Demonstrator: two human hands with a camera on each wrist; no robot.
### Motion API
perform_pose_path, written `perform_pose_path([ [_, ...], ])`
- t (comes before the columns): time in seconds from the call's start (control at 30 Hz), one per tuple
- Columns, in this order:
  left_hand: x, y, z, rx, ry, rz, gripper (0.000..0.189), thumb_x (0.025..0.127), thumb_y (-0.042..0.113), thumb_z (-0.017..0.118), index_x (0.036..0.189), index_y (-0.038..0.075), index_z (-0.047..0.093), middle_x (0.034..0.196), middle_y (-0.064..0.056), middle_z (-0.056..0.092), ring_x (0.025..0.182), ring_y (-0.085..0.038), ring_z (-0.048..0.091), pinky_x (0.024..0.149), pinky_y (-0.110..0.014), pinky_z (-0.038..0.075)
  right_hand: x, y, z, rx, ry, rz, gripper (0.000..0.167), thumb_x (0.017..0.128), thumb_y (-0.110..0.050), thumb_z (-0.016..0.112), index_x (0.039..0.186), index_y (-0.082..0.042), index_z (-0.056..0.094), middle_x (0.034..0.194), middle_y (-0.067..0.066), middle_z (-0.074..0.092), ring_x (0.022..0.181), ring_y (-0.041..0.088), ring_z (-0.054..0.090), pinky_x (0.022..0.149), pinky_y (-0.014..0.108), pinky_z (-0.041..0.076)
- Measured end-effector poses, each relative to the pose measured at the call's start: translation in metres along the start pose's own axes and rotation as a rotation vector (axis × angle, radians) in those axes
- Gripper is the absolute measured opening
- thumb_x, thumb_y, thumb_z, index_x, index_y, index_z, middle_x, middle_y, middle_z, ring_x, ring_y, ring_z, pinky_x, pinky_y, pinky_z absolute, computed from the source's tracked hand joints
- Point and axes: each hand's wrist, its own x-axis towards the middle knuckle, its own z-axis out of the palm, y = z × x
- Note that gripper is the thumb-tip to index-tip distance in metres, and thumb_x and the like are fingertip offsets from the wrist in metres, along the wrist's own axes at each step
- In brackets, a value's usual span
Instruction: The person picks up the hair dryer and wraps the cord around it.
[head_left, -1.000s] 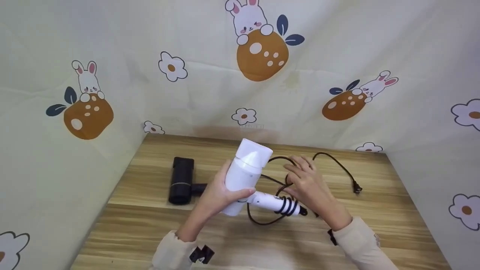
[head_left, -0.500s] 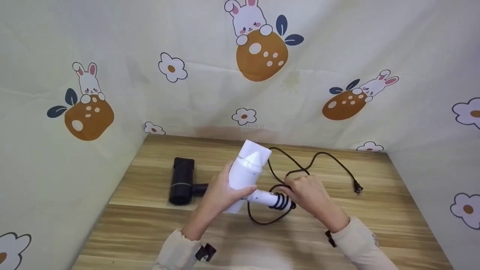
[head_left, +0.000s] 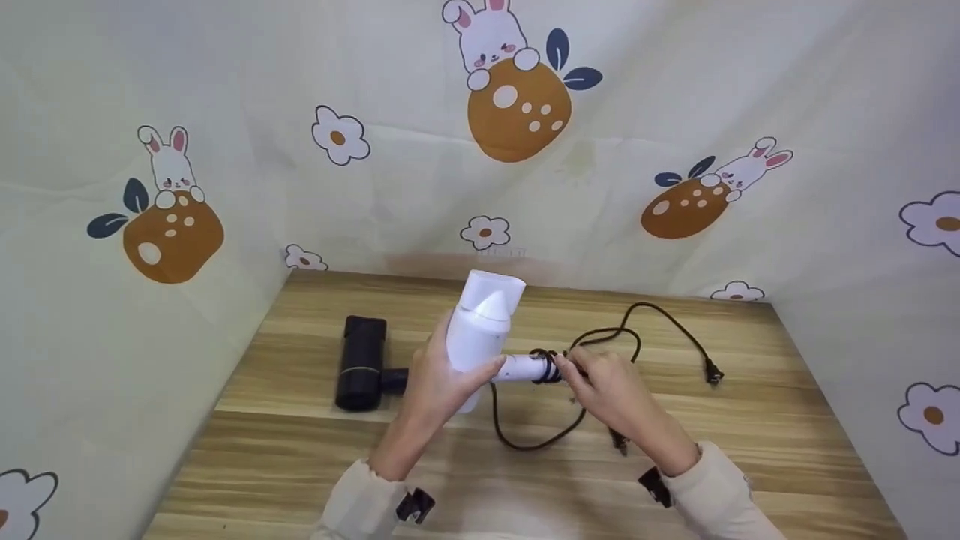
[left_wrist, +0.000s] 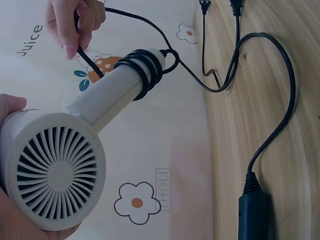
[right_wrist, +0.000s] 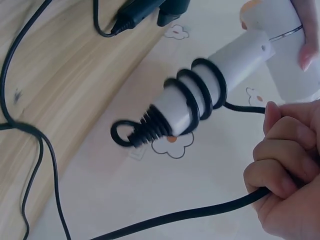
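A white hair dryer [head_left: 478, 337] is held above the table by my left hand [head_left: 436, 381], whose fingers and thumb wrap its barrel. In the left wrist view its round slotted grille [left_wrist: 60, 172] faces the camera. Several turns of black cord [right_wrist: 200, 95] circle the handle [right_wrist: 237, 57] near its lower end. My right hand [head_left: 611, 390] is beside that end. Seen from the right wrist, its curled fingers grip the cord, with one length [right_wrist: 200, 212] trailing out below the fist and another running to the coils.
A black hair dryer [head_left: 361, 367] lies on the wooden table [head_left: 315, 465] at the left. Black cord loops across the table. One plug [head_left: 714, 371] lies at the right, and another [head_left: 619, 441] shows below my right hand. A patterned cloth [head_left: 405, 195] stands behind.
The white hair dryer has turned more upright, and its handle end has swung up and left. My right hand has come down and closed on the cord; the cord's upper loop has drawn in.
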Motion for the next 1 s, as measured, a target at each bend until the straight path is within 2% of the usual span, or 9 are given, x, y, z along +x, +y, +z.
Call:
perform_pose_path([
  [0.1,-0.001,0.002,0.002,0.015,0.037,0.057,0.079,0.068,0.042,0.078,0.133,0.012,0.043,0.095,-0.006,0.063,0.076,-0.017,0.059,0.059,-0.027,0.05,-0.002,-0.004,-0.001,0.067,-0.024,0.043,0.022,0.094,-0.016,0.052,0.073,-0.011,0.059,0.063,-0.002,0.062,0.049,0.0,0.052,0.049,0.019,0.041],
  [0.27,-0.002,0.003,0.003,0.058,0.118,0.133,0.078,0.068,0.041,0.079,0.131,0.011,0.044,0.095,-0.006,0.061,0.075,-0.017,0.058,0.057,-0.027,0.049,-0.003,-0.009,-0.004,0.227,-0.14,0.081,0.02,0.097,-0.017,0.048,0.085,-0.007,0.062,0.064,-0.001,0.058,0.054,0.0,0.046,0.051,0.019,0.042],
  [0.4,-0.004,0.004,0.003,0.028,0.179,0.168,0.08,0.066,0.037,0.081,0.131,0.01,0.043,0.096,-0.008,0.062,0.076,-0.018,0.059,0.057,-0.027,0.049,-0.005,-0.009,-0.004,0.33,-0.22,0.094,0.015,0.097,-0.017,0.048,0.09,-0.007,0.058,0.067,0.0,0.062,0.058,0.003,0.051,0.053,0.019,0.045],
  [0.57,-0.006,0.007,0.001,-0.095,0.235,0.204,0.08,0.064,0.03,0.084,0.13,0.011,0.044,0.1,-0.009,0.063,0.079,-0.018,0.06,0.06,-0.028,0.051,-0.003,-0.01,-0.003,0.579,-0.242,0.162,0.018,0.096,-0.017,0.05,0.093,0.0,0.054,0.083,0.012,0.068,0.066,0.008,0.061,0.058,0.024,0.054],
  [0.7,-0.009,0.01,0.0,-0.2,0.249,0.224,0.079,0.063,0.024,0.085,0.129,0.01,0.043,0.105,-0.009,0.062,0.084,-0.018,0.059,0.065,-0.032,0.052,-0.001,-0.013,0.0,0.753,-0.216,0.199,0.022,0.095,-0.015,0.052,0.095,0.007,0.052,0.086,0.021,0.068,0.07,0.011,0.065,0.065,0.032,0.056],
  [0.9,-0.011,0.016,-0.006,-0.423,0.221,0.155,0.076,0.066,0.007,0.081,0.129,0.006,0.039,0.11,-0.008,0.058,0.092,-0.018,0.058,0.077,-0.036,0.05,0.0,-0.014,0.005,0.918,-0.141,0.217,0.023,0.094,-0.011,0.052,0.095,0.012,0.048,0.081,0.028,0.064,0.068,0.015,0.066,0.066,0.034,0.056],
  [1.0,-0.01,0.018,-0.01,-0.502,0.194,0.123,0.073,0.067,0.002,0.078,0.128,0.003,0.037,0.109,-0.006,0.057,0.093,-0.017,0.059,0.08,-0.035,0.05,0.0,-0.012,0.01,0.905,-0.092,0.144,0.021,0.095,-0.009,0.05,0.096,0.012,0.053,0.081,0.026,0.065,0.071,0.016,0.067,0.068,0.033,0.056],
])
